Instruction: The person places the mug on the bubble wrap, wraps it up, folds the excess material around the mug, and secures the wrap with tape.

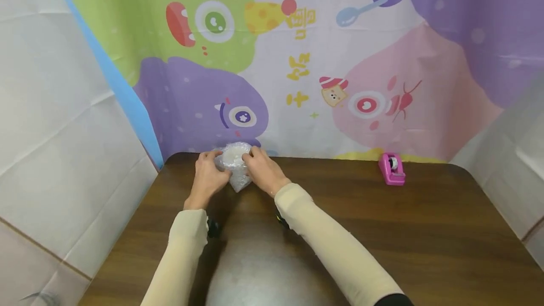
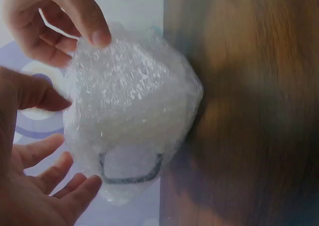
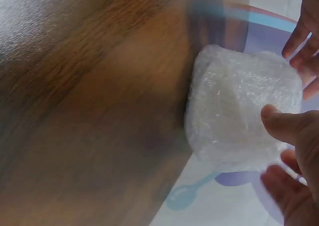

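A bundle of clear bubble wrap [image 1: 239, 174] stands at the far edge of the table, left of the middle. Something pale is inside, and in the left wrist view a dark, handle-like curve [image 2: 130, 179] shows through the wrap [image 2: 134, 96]. My left hand [image 1: 208, 176] holds the bundle's left side, its fingers bent and spread. On the other side my right hand [image 1: 265, 171] grips it; in the right wrist view that thumb lies across the wrap [image 3: 229, 106], with the fingers beyond the edge. The kind of thing wrapped is unclear.
A pink tape dispenser [image 1: 392, 169] sits near the back right of the brown wooden table [image 1: 340, 211]. Right behind the table hangs a cloth [image 1: 297, 131] with cartoon monsters. Pale panels [image 1: 63, 107] close in the left side.
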Motion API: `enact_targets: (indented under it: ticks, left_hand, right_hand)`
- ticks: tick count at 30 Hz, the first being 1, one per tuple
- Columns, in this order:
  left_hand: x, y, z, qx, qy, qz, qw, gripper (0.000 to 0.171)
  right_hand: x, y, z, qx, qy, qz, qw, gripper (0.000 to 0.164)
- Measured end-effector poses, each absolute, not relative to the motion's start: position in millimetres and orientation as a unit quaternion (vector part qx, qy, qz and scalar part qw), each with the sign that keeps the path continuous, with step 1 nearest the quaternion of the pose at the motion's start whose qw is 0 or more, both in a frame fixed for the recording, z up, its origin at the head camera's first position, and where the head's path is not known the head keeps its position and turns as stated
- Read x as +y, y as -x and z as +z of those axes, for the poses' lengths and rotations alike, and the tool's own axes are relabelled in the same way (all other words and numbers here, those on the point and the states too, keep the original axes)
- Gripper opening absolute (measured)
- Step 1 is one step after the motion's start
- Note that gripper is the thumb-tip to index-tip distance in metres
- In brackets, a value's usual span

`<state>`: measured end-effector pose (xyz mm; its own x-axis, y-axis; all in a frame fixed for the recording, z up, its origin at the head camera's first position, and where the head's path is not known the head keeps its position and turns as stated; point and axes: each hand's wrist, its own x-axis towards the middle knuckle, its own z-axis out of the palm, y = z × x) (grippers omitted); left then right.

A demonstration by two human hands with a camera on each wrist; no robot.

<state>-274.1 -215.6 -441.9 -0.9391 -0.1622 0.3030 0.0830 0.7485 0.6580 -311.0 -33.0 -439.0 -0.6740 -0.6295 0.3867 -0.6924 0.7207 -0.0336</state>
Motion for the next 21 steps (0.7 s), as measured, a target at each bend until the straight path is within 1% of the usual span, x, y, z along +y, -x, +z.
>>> enact_targets:
  ticks: [2, 5, 12, 21]
  left_hand:
    - [-214.2, 273.3, -441.9, -0.925, -0.021, -0.348, 0.149, 0.065]
    - [-213.5, 273.6, -444.3, -0.93, -0.023, -0.342, 0.135, 0.068]
    - [-217.3, 278.4, -447.5, -0.927, -0.024, -0.34, 0.158, 0.066]
    - [-217.5, 284.1, -446.6, -0.927, -0.038, -0.343, 0.144, 0.067]
  right_hand:
    - [-33.6, 312.4, -441.5, -0.91, -0.361, 0.103, 0.176, 0.027]
    - [-34.6, 316.1, -446.8, -0.905, -0.364, 0.127, 0.182, 0.022]
    - [-40.6, 324.8, -449.7, -0.883, -0.389, 0.157, 0.212, 0.019]
    - [-43.5, 333.6, -449.1, -0.875, -0.403, 0.157, 0.216, 0.02]
